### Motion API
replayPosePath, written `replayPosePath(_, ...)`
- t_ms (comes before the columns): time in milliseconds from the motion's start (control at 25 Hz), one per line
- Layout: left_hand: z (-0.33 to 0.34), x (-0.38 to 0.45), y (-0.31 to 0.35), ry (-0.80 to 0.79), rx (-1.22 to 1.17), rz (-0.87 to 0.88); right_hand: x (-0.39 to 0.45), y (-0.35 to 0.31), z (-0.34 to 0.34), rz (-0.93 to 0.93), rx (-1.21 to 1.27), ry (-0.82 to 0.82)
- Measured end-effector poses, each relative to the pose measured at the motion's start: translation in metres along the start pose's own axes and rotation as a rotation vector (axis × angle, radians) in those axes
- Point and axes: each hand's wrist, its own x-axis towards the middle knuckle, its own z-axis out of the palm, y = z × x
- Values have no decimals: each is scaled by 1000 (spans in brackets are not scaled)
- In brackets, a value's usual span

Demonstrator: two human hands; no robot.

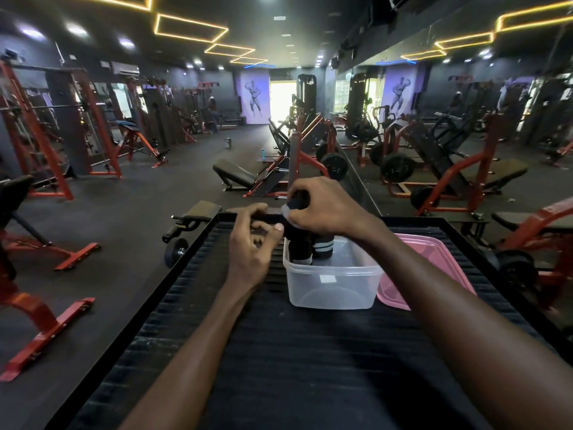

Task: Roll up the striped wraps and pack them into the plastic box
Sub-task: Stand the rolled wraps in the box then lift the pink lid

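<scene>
A dim gym of red-framed machines surrounds a black ribbed mat (310, 352) at lower centre. On it sits a clear plastic box (331, 283) holding rolled black wraps (313, 248) with white stripes, a pink lid (434, 259) beside it. The right hand (325, 209) is clenched round a wrap roll (294, 203) above the box; the left hand (252, 246) curls its fingers loosely, pinching dark material.

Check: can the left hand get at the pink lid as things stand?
Probably not directly. The pink lid lies right of the plastic box, partly behind it, and the right hand with its forearm crosses above. The left hand sits on the box's far side.
</scene>
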Motion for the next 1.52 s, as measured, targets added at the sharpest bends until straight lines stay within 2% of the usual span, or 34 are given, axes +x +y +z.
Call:
replayPosePath(160,20,-9,-29,-81,53,-260,1,42,0,218,-50,-73)
replayPosePath(240,24,-13,-35,-137,60,-314,-2,57,9,292,-127,-109)
replayPosePath(400,26,-13,-34,-174,38,-285,-6,71,31,306,-273,-192)
replayPosePath(600,22,-13,-37,-195,84,-213,-7,79,50,312,-237,-290)
replayPosePath(760,21,-13,-37,-201,98,-174,-6,73,48,292,-223,-286)
replayPosePath(840,22,-14,-39,-192,98,-157,-8,66,36,296,-166,-253)
replayPosePath(920,23,-14,-40,-184,88,-145,-14,64,21,333,-81,-147)
replayPosePath(1080,24,-14,-40,-172,78,-138,-35,85,-3,428,-33,319)
replayPosePath(1160,25,-15,-39,-161,72,-139,-54,96,-8,527,-55,383)
replayPosePath(1280,27,-16,-37,-142,66,-152,-79,108,-8,623,-162,167)
replayPosePath(1360,28,-17,-37,-137,65,-167,-89,118,-8,675,-110,-1)
replayPosePath(1480,29,-17,-39,-130,66,-182,-104,129,-2,702,1,-370)
replayPosePath(1520,29,-17,-40,-127,66,-184,-110,130,5,668,-43,-474)
